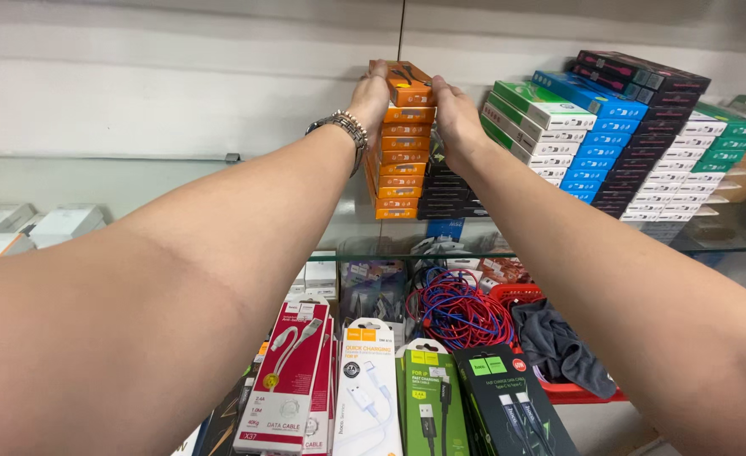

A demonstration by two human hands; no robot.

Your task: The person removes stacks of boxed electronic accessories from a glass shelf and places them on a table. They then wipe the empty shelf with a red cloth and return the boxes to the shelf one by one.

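Both my arms reach up to a glass shelf. My left hand, with a metal watch on the wrist, and my right hand press from either side on the top orange box, which lies tilted on a tall stack of orange boxes. My fingers close around that top box. A stack of black boxes stands right behind my right wrist, partly hidden.
Leaning stacks of green-white, blue, dark and white-green boxes fill the shelf's right side. White boxes lie at the left. Below hang packaged cables beside a red basket with coiled red-blue cables and a grey cloth.
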